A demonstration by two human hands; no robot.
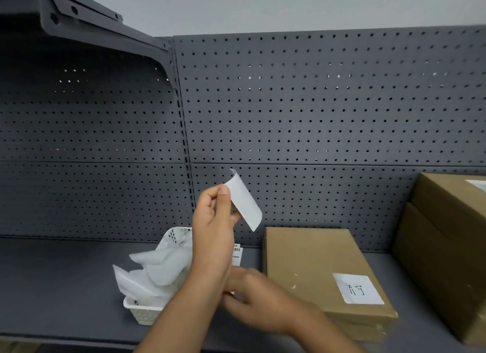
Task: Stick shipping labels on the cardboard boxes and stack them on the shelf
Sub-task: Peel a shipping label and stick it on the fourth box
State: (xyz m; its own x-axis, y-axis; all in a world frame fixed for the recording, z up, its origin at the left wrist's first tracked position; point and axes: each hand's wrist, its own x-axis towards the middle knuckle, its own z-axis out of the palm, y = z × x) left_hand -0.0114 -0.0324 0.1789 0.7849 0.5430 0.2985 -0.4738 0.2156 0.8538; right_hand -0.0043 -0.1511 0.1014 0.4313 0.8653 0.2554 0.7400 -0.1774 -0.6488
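My left hand [213, 229] is raised over the shelf and pinches a curled white paper strip [246, 205] between thumb and fingers; only its plain side shows. My right hand [257, 305] is lower and motion-blurred, its fingers pointing left behind my left wrist. Whether it holds anything is unclear. A printed shipping label [236, 255] peeks out behind my left hand. A flat cardboard box [310, 260] lies on the shelf just right of my hands, with a white handwritten label [357, 288] on its top.
A white basket [144, 312] full of crumpled white backing papers [157, 271] stands left of my hands. Two larger cardboard boxes [447, 247] are stacked at the far right. The dark grey shelf board [52, 287] has a pegboard back [315, 102].
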